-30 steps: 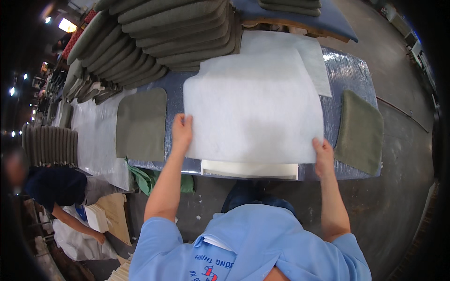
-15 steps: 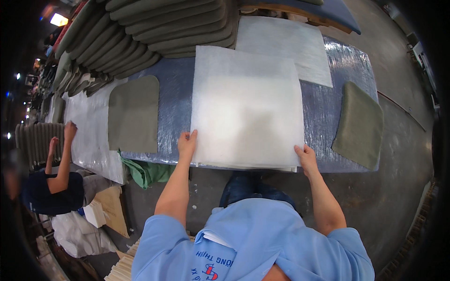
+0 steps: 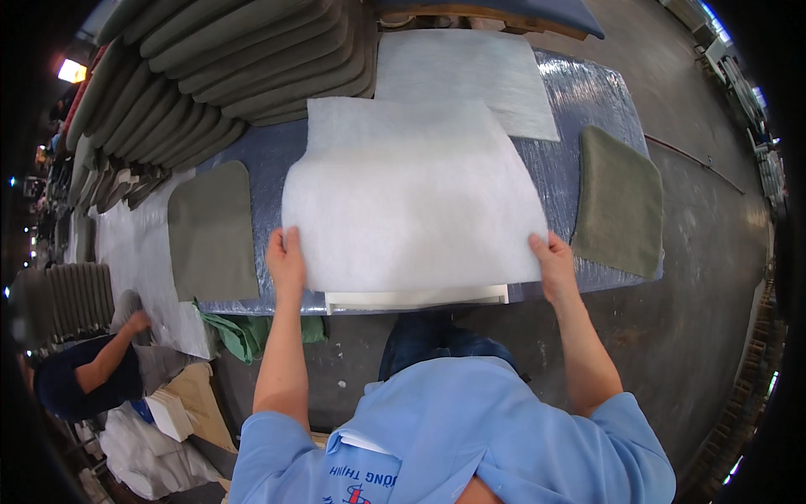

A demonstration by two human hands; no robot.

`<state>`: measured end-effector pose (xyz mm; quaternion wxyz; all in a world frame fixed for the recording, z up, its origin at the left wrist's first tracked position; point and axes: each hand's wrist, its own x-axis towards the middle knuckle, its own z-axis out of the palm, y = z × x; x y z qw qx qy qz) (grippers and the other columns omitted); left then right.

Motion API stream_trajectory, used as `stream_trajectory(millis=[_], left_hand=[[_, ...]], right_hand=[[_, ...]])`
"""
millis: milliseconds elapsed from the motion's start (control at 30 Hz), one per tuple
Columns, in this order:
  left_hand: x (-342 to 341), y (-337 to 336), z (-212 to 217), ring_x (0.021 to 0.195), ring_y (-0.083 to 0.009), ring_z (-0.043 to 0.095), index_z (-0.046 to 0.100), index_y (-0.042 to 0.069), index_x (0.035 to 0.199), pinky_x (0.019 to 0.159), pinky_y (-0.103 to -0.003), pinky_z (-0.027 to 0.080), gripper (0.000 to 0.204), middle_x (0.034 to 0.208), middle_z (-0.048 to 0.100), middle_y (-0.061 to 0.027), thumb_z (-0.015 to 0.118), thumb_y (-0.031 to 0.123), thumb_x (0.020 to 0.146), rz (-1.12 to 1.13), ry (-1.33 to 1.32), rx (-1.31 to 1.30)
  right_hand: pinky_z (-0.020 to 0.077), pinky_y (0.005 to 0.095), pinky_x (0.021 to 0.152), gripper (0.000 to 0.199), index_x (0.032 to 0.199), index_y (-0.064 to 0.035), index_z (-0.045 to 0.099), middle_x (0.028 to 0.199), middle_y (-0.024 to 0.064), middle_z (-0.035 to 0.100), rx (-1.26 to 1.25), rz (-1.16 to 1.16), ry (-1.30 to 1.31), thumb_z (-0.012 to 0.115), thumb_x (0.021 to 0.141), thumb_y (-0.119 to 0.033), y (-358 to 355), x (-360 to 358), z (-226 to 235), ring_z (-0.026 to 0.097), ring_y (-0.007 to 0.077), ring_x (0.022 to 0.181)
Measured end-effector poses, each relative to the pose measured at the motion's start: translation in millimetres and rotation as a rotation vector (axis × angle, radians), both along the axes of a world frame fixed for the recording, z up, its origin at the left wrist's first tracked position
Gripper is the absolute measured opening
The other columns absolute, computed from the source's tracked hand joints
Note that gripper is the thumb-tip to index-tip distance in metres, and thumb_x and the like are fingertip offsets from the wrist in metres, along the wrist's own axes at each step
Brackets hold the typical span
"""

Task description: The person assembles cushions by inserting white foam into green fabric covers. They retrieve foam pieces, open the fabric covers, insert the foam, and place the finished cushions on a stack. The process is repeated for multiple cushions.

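A white sheet of soft batting (image 3: 411,193) is spread in front of me, its near part lifted and bowed. My left hand (image 3: 286,265) pinches its near left corner, thumb on top. At the near right corner, my right hand (image 3: 554,262) grips it the same way. Beneath the near edge shows the side of a white slab (image 3: 420,299), lying at the table's front edge; the batting hides the rest of it. Left of the batting lies a flat grey-green fabric piece (image 3: 211,231), and on the right a thicker-looking grey-green one (image 3: 620,202).
The table (image 3: 588,84) is wrapped in shiny plastic over blue. Another white batting sheet (image 3: 462,76) lies at the back. Tall stacks of grey-green cushions (image 3: 269,59) stand back left. Green cloth (image 3: 239,332) hangs off the front edge. A co-worker (image 3: 96,370) bends at far left.
Both hands have moved apart and raised the batting's near edge, uncovering more of the slab's side. The co-worker has bent lower. The whole view has shifted slightly.
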<state>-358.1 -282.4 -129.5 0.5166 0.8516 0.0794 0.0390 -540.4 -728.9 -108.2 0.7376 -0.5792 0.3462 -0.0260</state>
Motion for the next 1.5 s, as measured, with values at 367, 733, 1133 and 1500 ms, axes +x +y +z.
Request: stream_trajectory(millis=[367,733,1133,1500], left_hand=[[-40,18,-97,0.068,-0.0156,0.055,0.066,0.001,0.094,0.065,-0.035,0.047,0.032,0.075,0.064,-0.0071,0.067,0.032,0.098,0.069,0.268,0.221],[-71,53,-81,0.079,-0.0102,0.06,0.071,0.004,0.101,0.074,-0.027,0.048,0.022,0.089,0.069,-0.0006,0.071,0.025,0.097,0.024,0.619,-0.249],[-86,66,-86,0.076,-0.0104,0.062,0.07,0.004,0.103,0.068,-0.029,0.051,0.017,0.09,0.068,-0.0005,0.075,0.016,0.092,0.033,0.623,-0.436],[-70,59,-70,0.086,-0.0152,0.065,0.073,0.004,0.113,0.077,-0.032,0.052,0.041,0.097,0.072,-0.0032,0.07,0.042,0.096,0.116,0.66,-0.147]], right_hand=[[0.0491,0.0274,0.067,0.017,0.101,-0.0015,0.071,0.087,0.0024,0.069,-0.077,0.106,0.279,0.069,0.098,-0.019,17,-43,-93,0.062,0.0098,0.073],[0.0433,0.0255,0.052,0.017,0.095,-0.0073,0.069,0.077,-0.0022,0.064,-0.104,0.168,0.331,0.067,0.098,-0.024,14,-61,-87,0.058,0.0074,0.067],[0.0417,0.023,0.066,0.014,0.093,-0.0019,0.067,0.081,-0.0025,0.063,-0.175,0.092,0.193,0.07,0.097,-0.015,14,-62,-105,0.053,0.0048,0.072],[0.039,0.0252,0.058,0.031,0.097,-0.005,0.069,0.078,-0.0046,0.059,-0.125,0.029,0.288,0.06,0.104,-0.034,28,-53,-95,0.049,0.0049,0.067]])
